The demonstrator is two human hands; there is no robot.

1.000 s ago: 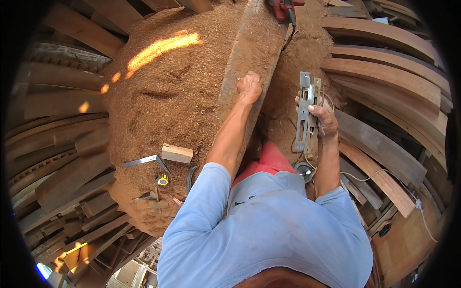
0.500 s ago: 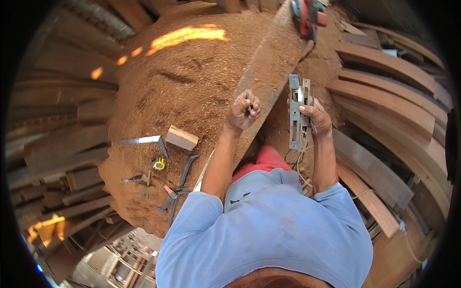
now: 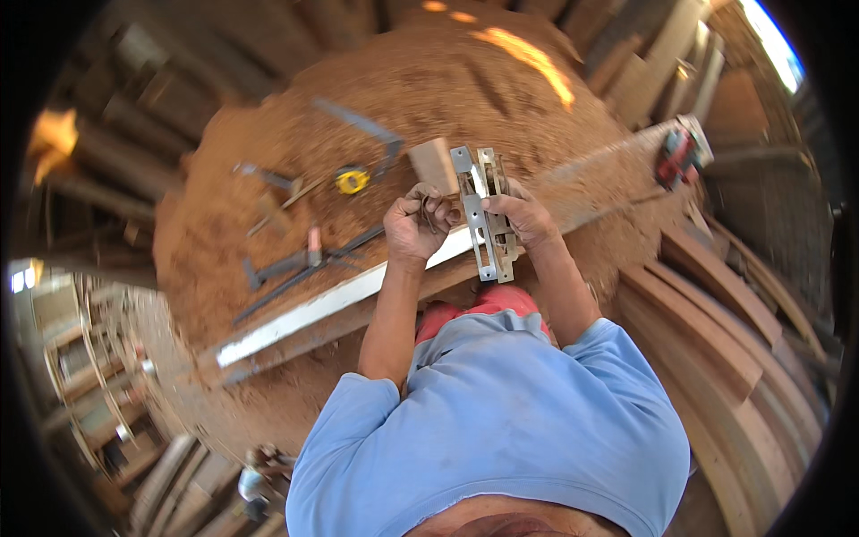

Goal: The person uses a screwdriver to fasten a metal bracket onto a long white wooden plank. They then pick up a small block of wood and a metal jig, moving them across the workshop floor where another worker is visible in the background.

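Observation:
In front of my body, my right hand (image 3: 526, 215) is closed around a metal mortise lock (image 3: 479, 240), with long slotted silver and brassy plates held upright. My thumb presses on the plate's face. Just left of it, my left hand (image 3: 417, 224) has its fingers curled in, close to the lock. Something small and dark shows among those fingers, too blurred to name. A wooden block (image 3: 433, 165) lies behind my hands on the sawdust-covered surface. Left of the block are a yellow tape measure (image 3: 352, 180) and a metal square (image 3: 358, 123).
A hammer (image 3: 284, 268) and a dark bar (image 3: 309, 279) lie to the left, behind a long white strip (image 3: 331, 310). A red power tool (image 3: 677, 161) rests on the far right end of a plank. Stacked boards (image 3: 707, 327) line the right side.
My view has turned leftward, so the tools appear nearer the middle and the power tool farther right. My left hand has come closer to the lock, which stays in my right hand.

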